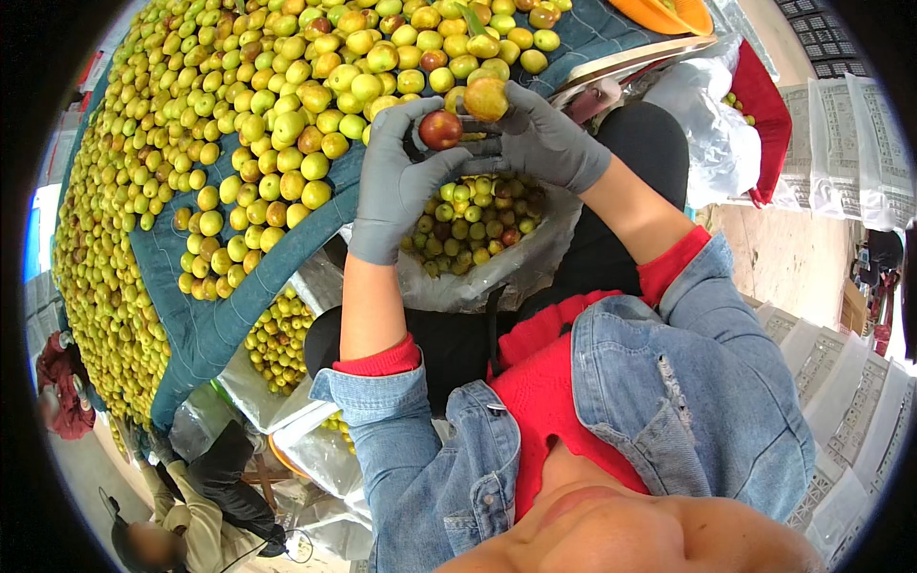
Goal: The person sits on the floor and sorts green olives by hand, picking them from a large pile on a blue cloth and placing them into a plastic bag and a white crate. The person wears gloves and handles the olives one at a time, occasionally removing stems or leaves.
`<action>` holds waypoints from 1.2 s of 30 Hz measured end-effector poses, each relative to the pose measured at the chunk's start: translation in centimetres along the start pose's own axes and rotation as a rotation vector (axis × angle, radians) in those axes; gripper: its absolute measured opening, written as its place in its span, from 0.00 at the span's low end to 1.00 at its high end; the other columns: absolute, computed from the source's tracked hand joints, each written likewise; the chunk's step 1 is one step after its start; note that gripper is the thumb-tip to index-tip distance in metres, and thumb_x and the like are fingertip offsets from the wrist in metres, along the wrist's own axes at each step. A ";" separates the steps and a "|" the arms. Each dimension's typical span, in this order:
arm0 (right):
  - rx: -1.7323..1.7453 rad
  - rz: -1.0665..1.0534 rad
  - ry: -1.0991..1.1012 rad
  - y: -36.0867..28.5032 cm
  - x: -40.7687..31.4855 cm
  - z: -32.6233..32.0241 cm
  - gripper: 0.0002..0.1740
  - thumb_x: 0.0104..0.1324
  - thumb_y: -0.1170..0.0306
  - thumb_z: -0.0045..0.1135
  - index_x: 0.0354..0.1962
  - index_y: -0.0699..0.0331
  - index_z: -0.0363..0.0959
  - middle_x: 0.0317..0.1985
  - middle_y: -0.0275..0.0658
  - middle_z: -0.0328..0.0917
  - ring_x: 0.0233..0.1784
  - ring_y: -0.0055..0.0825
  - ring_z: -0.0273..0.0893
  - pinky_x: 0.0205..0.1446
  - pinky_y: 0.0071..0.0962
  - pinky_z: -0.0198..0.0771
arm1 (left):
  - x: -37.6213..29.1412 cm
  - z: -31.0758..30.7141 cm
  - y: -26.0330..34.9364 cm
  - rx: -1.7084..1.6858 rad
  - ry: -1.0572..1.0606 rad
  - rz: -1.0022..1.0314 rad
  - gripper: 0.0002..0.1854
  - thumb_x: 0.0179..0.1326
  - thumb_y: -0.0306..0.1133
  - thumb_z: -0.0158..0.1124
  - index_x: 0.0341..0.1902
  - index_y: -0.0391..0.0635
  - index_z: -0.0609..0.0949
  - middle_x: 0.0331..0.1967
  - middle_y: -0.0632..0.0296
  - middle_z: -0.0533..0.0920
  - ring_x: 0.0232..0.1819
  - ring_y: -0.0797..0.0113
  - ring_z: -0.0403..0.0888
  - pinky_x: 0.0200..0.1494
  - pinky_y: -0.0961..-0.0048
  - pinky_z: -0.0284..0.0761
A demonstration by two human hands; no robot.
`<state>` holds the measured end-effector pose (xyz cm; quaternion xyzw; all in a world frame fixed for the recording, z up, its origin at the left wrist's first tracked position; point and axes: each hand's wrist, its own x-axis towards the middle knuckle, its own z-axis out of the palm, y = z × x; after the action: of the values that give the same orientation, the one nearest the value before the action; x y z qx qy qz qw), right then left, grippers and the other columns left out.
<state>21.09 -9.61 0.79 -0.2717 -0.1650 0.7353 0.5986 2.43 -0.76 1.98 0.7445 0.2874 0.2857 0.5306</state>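
Note:
My left hand [394,179], in a grey glove, holds a red-brown jujube [440,129] between thumb and fingers. A larger yellow jujube [486,99] with brownish patches is held at the fingertips of my right hand [548,140], gloved in the same grey. Both hands are close together at the near edge of a heap of green and yellow jujubes [286,71]. Beneath them, between my knees, a container lined with clear plastic [494,286] holds many jujubes [466,222], some partly reddish. My fingers hide part of its far side.
Blue quilted cloth [251,286] lies under the heap, with a raised near edge. Left of my knee is another plastic-lined container of jujubes [279,344]. An orange basket [666,16] stands at the far right, near white plastic bags [706,107]. Another person [193,501] sits at lower left.

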 end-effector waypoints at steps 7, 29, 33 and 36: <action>0.060 0.036 -0.076 1.0 0.1 0.0 0.36 0.67 0.47 0.50 0.65 0.57 0.58 0.63 0.41 0.66 0.65 0.39 0.66 0.65 0.52 0.65 | -0.2 -0.4 0.3 0.101 -0.040 0.037 0.30 0.48 0.22 0.72 0.58 0.42 0.76 0.51 0.60 0.74 0.53 0.69 0.74 0.56 0.73 0.73; -0.768 -0.809 0.915 -22.0 -5.5 -10.0 0.20 0.59 0.57 0.57 0.48 0.50 0.77 0.43 0.39 0.76 0.52 0.33 0.72 0.55 0.38 0.69 | -0.2 -0.6 -0.3 -0.130 0.103 -0.213 0.19 0.63 0.26 0.61 0.58 0.38 0.76 0.50 0.60 0.79 0.49 0.73 0.76 0.54 0.78 0.71; -1.575 -0.762 1.262 -27.1 -8.0 -12.9 0.22 0.66 0.56 0.54 0.50 0.64 0.76 0.42 0.38 0.78 0.44 0.27 0.74 0.50 0.27 0.70 | 0.6 -1.5 -1.6 -0.080 0.245 -0.215 0.18 0.63 0.28 0.60 0.56 0.36 0.77 0.49 0.57 0.80 0.50 0.70 0.77 0.55 0.76 0.71; -1.368 -0.753 1.170 -29.1 -8.3 -17.3 0.25 0.64 0.59 0.56 0.52 0.69 0.73 0.47 0.40 0.77 0.47 0.27 0.74 0.53 0.27 0.69 | 0.7 -2.5 -2.4 -0.072 0.317 -0.230 0.18 0.63 0.29 0.60 0.55 0.35 0.78 0.47 0.57 0.81 0.49 0.71 0.77 0.55 0.76 0.71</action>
<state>55.56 -12.45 5.25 -0.8121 -0.3091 -0.0095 0.4948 0.79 1.96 0.51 0.6329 0.4402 0.3471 0.5340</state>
